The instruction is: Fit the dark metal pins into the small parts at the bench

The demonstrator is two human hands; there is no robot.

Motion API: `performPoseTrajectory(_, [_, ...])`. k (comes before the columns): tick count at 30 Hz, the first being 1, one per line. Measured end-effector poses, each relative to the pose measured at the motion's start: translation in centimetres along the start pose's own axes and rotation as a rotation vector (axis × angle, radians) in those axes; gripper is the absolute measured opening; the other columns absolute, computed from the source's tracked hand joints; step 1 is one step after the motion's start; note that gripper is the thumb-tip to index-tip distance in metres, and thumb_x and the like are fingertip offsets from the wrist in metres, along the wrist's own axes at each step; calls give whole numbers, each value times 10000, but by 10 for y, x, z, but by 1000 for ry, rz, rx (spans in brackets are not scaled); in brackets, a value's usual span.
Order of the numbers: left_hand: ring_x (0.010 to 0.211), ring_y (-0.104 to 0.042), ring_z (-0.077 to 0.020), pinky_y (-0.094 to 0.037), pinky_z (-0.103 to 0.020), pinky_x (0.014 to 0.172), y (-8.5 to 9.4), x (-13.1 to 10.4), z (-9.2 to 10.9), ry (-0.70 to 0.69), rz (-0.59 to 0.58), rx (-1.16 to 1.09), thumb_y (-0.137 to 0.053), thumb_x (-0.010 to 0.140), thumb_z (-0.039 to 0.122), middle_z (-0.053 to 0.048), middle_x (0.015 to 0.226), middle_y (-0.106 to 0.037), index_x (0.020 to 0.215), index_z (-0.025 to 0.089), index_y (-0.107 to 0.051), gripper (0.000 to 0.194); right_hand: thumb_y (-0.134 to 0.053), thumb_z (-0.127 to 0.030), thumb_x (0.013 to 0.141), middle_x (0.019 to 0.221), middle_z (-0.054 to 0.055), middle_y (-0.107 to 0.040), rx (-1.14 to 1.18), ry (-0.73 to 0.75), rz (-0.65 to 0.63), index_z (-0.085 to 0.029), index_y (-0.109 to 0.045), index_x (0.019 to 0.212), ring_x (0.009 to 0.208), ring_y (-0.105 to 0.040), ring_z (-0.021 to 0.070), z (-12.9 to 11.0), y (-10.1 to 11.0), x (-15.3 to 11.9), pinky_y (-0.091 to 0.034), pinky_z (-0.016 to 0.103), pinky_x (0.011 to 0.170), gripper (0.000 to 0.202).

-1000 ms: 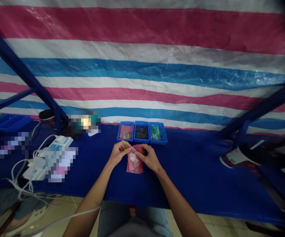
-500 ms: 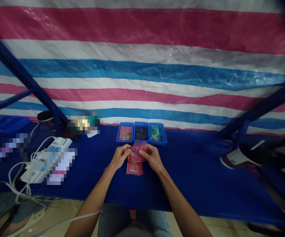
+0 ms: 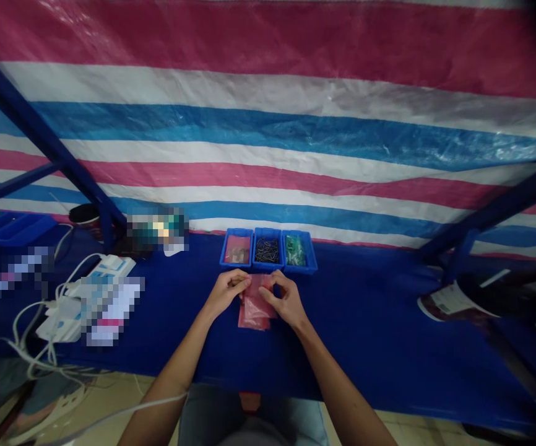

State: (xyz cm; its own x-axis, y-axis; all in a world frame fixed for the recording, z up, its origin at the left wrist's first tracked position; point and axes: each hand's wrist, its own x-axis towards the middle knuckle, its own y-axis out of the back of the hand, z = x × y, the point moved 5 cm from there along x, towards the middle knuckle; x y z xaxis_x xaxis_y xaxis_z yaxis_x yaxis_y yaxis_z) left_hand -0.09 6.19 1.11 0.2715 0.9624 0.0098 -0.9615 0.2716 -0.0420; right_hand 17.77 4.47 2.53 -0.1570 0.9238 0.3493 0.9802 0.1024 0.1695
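Between my hands is a pink see-through plastic bag [image 3: 257, 305]. My left hand [image 3: 229, 290] pinches its upper left corner, and my right hand [image 3: 285, 297] pinches its upper right side. Beneath it, another pink bag [image 3: 252, 324] lies on the blue table, partly covered. Just beyond my fingers stand three small blue bins in a row. The left bin [image 3: 236, 248] holds pink bags, the middle bin [image 3: 267, 249] dark screws, and the right bin [image 3: 298, 250] small green pieces in clear plastic.
On the left lie a white power strip [image 3: 96, 294] and tangled white cables [image 3: 40, 359]. A blue divided tray [image 3: 12, 228] sits further left. A paper tub [image 3: 453, 300] lies at right beside a blue metal frame. Striped sheeting [image 3: 268, 142] hangs behind the table [image 3: 365, 334].
The bag between my hands has come down and now hangs lower over the bag on the table. My hands keep their pinch on it. The camera view has shifted slightly.
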Motion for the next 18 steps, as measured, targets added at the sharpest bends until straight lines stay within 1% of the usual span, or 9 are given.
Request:
performPoseTrajectory(2, [599, -573, -122, -465, -225, 608, 3, 0, 0, -23, 32, -39, -737, 803, 416, -4, 684, -626, 854, 130, -653, 303, -717, -382, 830, 757, -3, -547, -70, 7, 78, -200, -578, 738, 745, -492, 156, 1, 5, 2, -432, 292, 741, 247])
performPoseTrajectory(4, [675, -602, -139, -474, -233, 667, 6, -1, 0, -43, 68, -95, -736, 803, 413, -10, 737, -641, 856, 139, -640, 296, -716, -400, 826, 866, 18, -587, -104, -12, 130, -203, -612, 896, 805, -515, 170, 4, 7, 4, -435, 297, 757, 234])
performPoseTrajectory(6, [732, -607, -144, -469, -227, 694, 9, -1, -1, -57, 105, -151, -732, 806, 409, -17, 803, -647, 855, 144, -626, 290, -731, -422, 808, 986, 50, -621, -121, -40, 142, -199, -617, 1050, 877, -545, 189, 7, 6, 5, -442, 308, 780, 348])
performPoseTrajectory(8, [711, -585, -125, -452, -207, 670, 11, -2, -2, -61, 130, -196, -731, 809, 399, -5, 799, -623, 848, 150, -608, 279, -740, -441, 797, 1029, 70, -644, -129, -74, 130, -191, -619, 1124, 896, -566, 201, 10, 4, 5, -447, 314, 784, 429])
performPoseTrajectory(10, [646, -547, -100, -429, -188, 623, 12, -2, -5, -54, 150, -235, -740, 803, 389, 18, 738, -575, 843, 159, -592, 277, -740, -452, 797, 972, 64, -668, -134, -103, 110, -182, -654, 1092, 839, -571, 192, 14, 3, 4, -444, 309, 761, 409])
performPoseTrajectory(12, [593, -516, -84, -412, -178, 585, 12, -1, -8, -41, 164, -275, -751, 793, 386, 37, 692, -533, 845, 167, -580, 283, -731, -453, 807, 883, 47, -676, -122, -132, 80, -177, -694, 1004, 762, -560, 174, 18, 0, 3, -432, 296, 716, 341])
performPoseTrajectory(15, [535, -491, -71, -398, -169, 549, 11, 0, -11, -5, 168, -307, -759, 785, 399, 54, 641, -508, 867, 177, -582, 296, -717, -451, 819, 777, 26, -664, -16, -197, 25, -170, -714, 886, 670, -539, 150, 24, -3, 1, -411, 274, 640, 290])
performPoseTrajectory(17, [554, -533, -80, -420, -172, 560, 9, 0, -12, 10, 161, -298, -763, 779, 420, 41, 662, -560, 908, 175, -602, 320, -728, -452, 806, 727, 16, -649, 85, -232, 15, -165, -704, 823, 631, -532, 140, 26, -4, 1, -408, 265, 613, 288])
performPoseTrajectory(18, [603, -580, -97, -447, -180, 591, 7, 1, -11, 9, 144, -283, -772, 771, 423, 22, 709, -609, 937, 169, -615, 342, -737, -451, 796, 712, 11, -641, 123, -238, 22, -164, -696, 800, 620, -530, 137, 26, -4, 2, -410, 262, 609, 290])
